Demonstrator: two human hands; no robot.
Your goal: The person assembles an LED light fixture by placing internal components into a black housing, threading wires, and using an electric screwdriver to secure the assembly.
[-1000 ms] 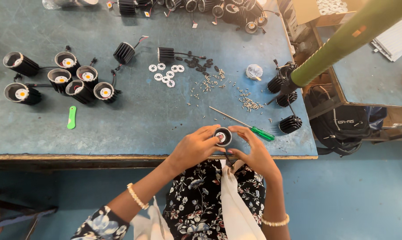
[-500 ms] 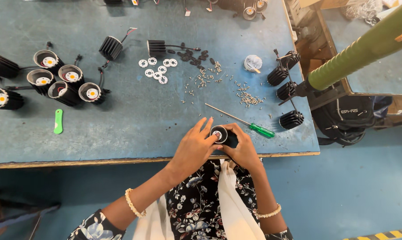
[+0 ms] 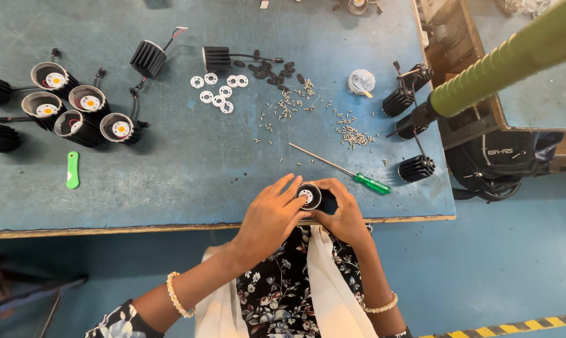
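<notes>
Both hands (image 3: 308,216) round blk lamp housing (image 3: 310,196)

Small black round lamp housing (image 3: 310,196), white disc in its open face, tilted upward, cupped between both hands, fingertips touching rim.

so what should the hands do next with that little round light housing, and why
Probably reach the right hand for the green-handled screwdriver. Both hands hold the black round housing at the table edge, the left hand with fingertips on its white centre disc, which looks seated. The screwdriver lies just beyond, with loose screws scattered behind it, so fastening seems the likely next step.
</notes>
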